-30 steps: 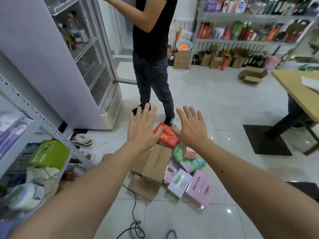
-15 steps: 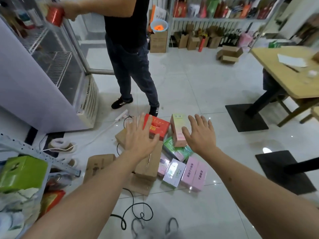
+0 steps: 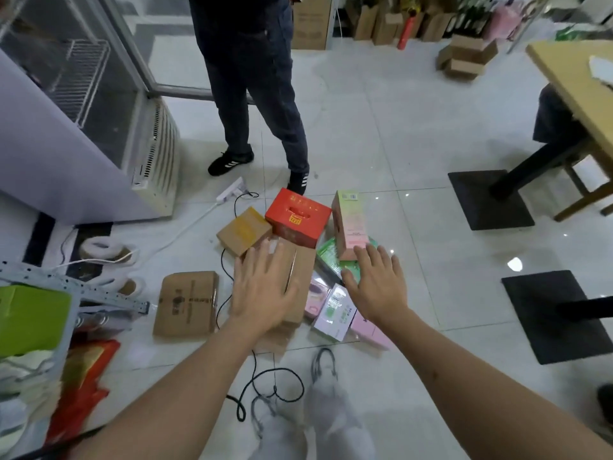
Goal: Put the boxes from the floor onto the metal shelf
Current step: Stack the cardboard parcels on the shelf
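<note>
Both hands dropped lower since the earlier frame, now over the box pile on the glossy tiled floor [image 3: 414,144]. Left hand [image 3: 262,287] flat above the long brown cardboard box [image 3: 298,283], fingers straight and spread, holding nothing. Right hand [image 3: 374,283] same, near the tall pink carton [image 3: 348,224]. Red box [image 3: 297,219] behind; perforated metal shelf [image 3: 76,290] at left
</note>
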